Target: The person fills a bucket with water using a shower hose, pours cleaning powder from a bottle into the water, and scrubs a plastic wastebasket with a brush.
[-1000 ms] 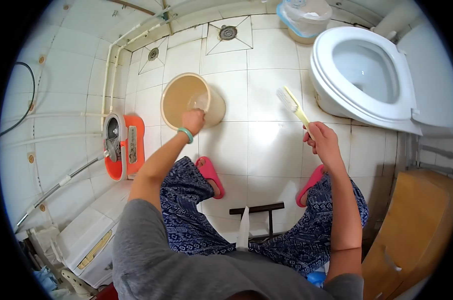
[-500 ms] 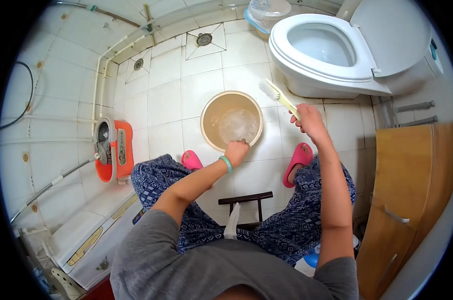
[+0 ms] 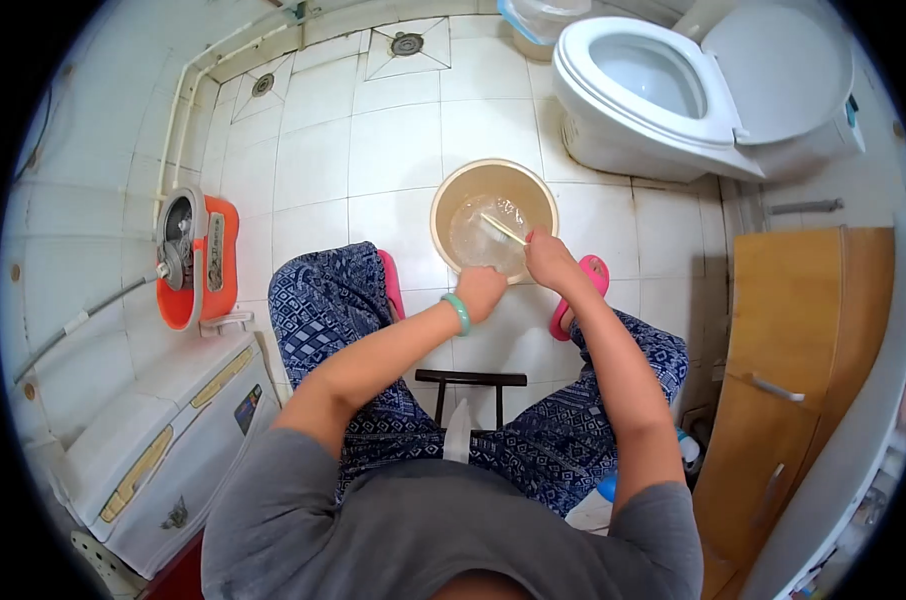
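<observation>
A beige plastic basin (image 3: 449, 206) stands on the tiled floor between my feet, with cloudy, bubbly water in its bottom. My left hand (image 3: 481, 292), below a pale green bangle, is closed on the basin's near rim; its fingertips are hidden. In my right hand (image 3: 550, 262) is the handle of a pale yellow scrub brush (image 3: 505, 230). The brush slants over the near right rim, its head down in the water, where the bristles cannot be made out.
A white toilet (image 3: 598, 125) with its lid raised stands at the upper right. To the left is an orange mop bucket (image 3: 221, 262) with a mop in it. A wooden cabinet (image 3: 778, 370) lines the right side. Pink slippers (image 3: 593, 272) are on my feet.
My right hand has brought the brush from beside the basin, in the air, left and down into the water. My left hand remains on the near rim. The camera view has shifted slightly.
</observation>
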A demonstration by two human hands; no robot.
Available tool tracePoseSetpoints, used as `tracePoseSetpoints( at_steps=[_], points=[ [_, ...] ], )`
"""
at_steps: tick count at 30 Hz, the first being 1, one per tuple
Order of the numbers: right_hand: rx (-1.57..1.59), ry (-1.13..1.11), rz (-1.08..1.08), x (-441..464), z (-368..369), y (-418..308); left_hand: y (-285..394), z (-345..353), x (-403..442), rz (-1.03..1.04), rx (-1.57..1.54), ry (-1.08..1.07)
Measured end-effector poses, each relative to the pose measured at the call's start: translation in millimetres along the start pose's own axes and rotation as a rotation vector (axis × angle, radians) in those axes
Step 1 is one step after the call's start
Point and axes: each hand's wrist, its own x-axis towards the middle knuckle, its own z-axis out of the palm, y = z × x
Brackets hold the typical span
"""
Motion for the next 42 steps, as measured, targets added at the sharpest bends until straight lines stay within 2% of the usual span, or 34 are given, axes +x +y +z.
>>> tracePoseSetpoints(
  at_steps=[1,3,6,7,8,9,11,12,14,16,19,23,33,42],
  points=[
    [-0.022,0.037,-0.010,8.1,2.8,3.0,-8.7,-18.3,-7.2,-0.014,-0.010,0.019],
    [-0.054,0.076,-0.038,19.4,-6.9,-0.9,-37.8,-56.5,-21.7,-0.119,-0.080,-0.097],
    [0.078,0.104,-0.027,16.3,-37.7,-10.7,-93.9,-102.6,-34.3,-0.355,-0.301,0.000],
    [0.308,0.063,-0.037,9.9,-50.0,-16.9,-110.9,-114.7,-36.6,-0.395,-0.383,0.113],
    [0.537,0.023,-0.047,4.2,-62.0,-22.9,-121.5,-128.4,-40.1,-0.395,-0.422,0.322],
    [0.528,0.028,-0.049,-2.4,-71.5,-26.2,-135.5,-132.0,-36.5,-0.351,-0.430,0.525],
    [0.727,0.085,-0.157,-20.4,-84.9,-30.1,-143.5,-157.0,-33.2,-0.304,-0.553,0.702],
    [0.719,0.086,-0.158,-25.3,-90.9,-30.9,-144.8,-165.5,-31.0,-0.271,-0.629,0.778],
    [0.879,0.077,-0.221,-32.8,-100.0,-33.3,-140.6,-180.0,-26.7,-0.265,-0.686,0.831],
    [0.903,0.085,-0.249,-38.4,-104.4,-36.3,-131.3,-192.7,-23.0,-0.260,-0.741,0.876],
    [1.043,0.041,-0.255,-42.7,-106.1,-38.0,-117.8,-204.8,-20.3,-0.183,-0.614,0.989],
    [1.199,-0.026,-0.263,-47.0,-104.1,-36.6,-101.0,-212.7,-18.5,-0.133,-0.442,1.042],
    [1.299,-0.066,-0.299,-51.1,-101.9,-26.4,-95.0,-217.6,-5.9,-0.126,-0.619,1.008],
    [1.215,-0.006,-0.285,-53.0,-103.4,-23.8,-97.2,-214.4,-5.3,-0.105,-0.661,0.992]
  ],
)
